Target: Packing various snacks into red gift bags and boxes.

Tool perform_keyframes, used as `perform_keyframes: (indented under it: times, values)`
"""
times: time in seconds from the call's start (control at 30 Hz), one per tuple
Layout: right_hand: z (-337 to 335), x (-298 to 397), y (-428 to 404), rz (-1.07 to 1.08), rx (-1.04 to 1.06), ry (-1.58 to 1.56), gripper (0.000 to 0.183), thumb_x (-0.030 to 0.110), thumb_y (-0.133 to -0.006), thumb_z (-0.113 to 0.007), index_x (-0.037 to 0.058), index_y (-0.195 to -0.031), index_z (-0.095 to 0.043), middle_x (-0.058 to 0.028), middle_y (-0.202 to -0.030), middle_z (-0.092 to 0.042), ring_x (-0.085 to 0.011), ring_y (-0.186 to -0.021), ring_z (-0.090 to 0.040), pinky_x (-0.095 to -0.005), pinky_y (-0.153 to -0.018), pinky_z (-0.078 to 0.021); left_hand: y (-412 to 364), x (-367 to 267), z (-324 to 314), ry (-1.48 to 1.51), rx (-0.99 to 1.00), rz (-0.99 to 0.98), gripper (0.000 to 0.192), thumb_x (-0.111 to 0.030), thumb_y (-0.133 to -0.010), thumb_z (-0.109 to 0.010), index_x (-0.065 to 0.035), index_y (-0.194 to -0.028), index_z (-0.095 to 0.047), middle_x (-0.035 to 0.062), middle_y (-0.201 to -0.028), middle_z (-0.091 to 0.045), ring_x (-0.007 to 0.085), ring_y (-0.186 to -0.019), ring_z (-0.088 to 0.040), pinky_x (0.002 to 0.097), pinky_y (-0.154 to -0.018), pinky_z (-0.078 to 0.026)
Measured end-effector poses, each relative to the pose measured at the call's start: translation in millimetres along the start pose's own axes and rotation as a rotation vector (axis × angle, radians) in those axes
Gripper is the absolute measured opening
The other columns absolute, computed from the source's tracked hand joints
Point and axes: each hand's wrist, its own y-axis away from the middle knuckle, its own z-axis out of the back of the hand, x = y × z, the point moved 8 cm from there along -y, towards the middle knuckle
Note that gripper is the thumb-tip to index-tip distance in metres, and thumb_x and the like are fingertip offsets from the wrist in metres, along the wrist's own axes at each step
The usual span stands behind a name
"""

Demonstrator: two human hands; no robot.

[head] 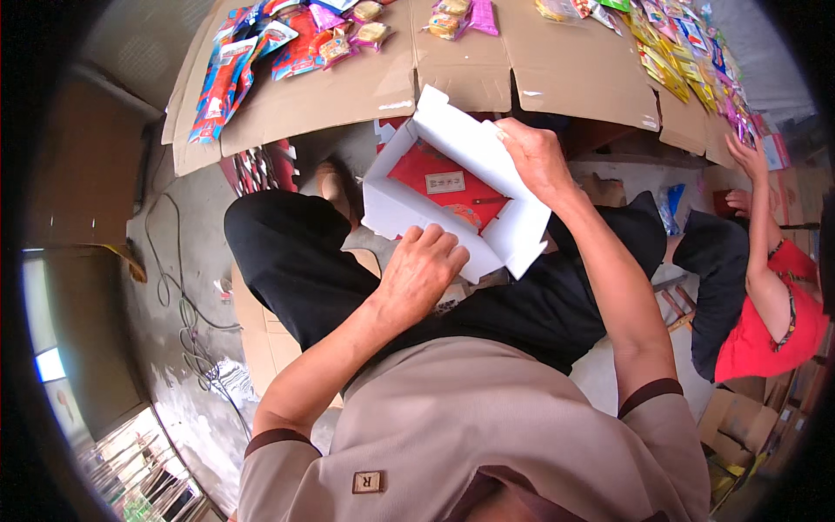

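Note:
Above my lap I hold an opened-up paperboard box (391,202), white on the inside, with a red printed face showing through its middle. My left hand (427,264) has its fingers curled over the box wall closest to me. At the upper right, my right hand (531,153) grips the far wall near a corner, thumb on the edge. The box is tilted, its wall flaps standing up around the red part. Beyond it, small pink-wrapped snacks (336,49) and red and blue snack pouches (225,78) lie on flattened cardboard.
The cardboard-covered table (463,85) spans the far side. Yellow packets (662,68) lie at its right end, near the hand of a person in red (770,313). Red folded boxes (261,169) stand below the table edge. A cable (189,313) coils on the floor at left.

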Motion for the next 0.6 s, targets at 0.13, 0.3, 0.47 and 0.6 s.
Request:
perform_keyframes:
  times: [0.13,0.3,0.47,0.6]
  values:
    - [-20,-2,-5,-0.009,0.088,0.094,0.016,0.015,-0.098,-0.057,0.0070,-0.110,-0.062,-0.0240,-0.086,-0.065,-0.0448,-0.084,-0.064,-0.0462,-0.067,-0.0502,-17,25,4,0.161,-0.033,0.105,0.030,-0.034,-0.086,-0.073,-0.0057,-0.096,-0.068,0.0086,-0.097,-0.067,0.0274,-0.099,-0.062,0.0386,-0.087,-0.049]
    - [-15,0,2,0.059,0.081,0.070,0.015,0.014,-0.097,-0.056,0.0065,-0.108,-0.063,-0.0231,-0.086,-0.065,-0.0437,-0.083,-0.065,-0.0478,-0.068,-0.0503,-6,87,37,0.292,-0.280,0.454,0.022,-0.019,-0.080,-0.078,-0.0061,-0.096,-0.068,0.0106,-0.102,-0.066,0.0293,-0.099,-0.063,0.0404,-0.082,-0.051]
    - [-12,14,17,0.138,0.129,0.017,0.015,0.013,-0.096,-0.054,0.0065,-0.105,-0.064,-0.0211,-0.086,-0.067,-0.0423,-0.082,-0.066,-0.0491,-0.069,-0.0510,18,122,65,-0.139,-0.401,0.542,0.025,-0.010,-0.074,-0.079,-0.0093,-0.096,-0.069,0.0135,-0.135,-0.056,0.0354,-0.113,-0.060,0.0470,-0.092,-0.049]
    - [-14,18,20,0.113,0.178,0.067,0.017,0.009,-0.096,-0.056,0.0039,-0.110,-0.065,-0.0198,-0.093,-0.068,-0.0394,-0.087,-0.067,-0.0436,-0.074,-0.0524,21,136,31,0.138,-0.219,0.606,0.016,-0.006,-0.078,-0.072,-0.0069,-0.095,-0.071,0.0164,-0.130,-0.062,0.0357,-0.113,-0.064,0.0435,-0.094,-0.051]
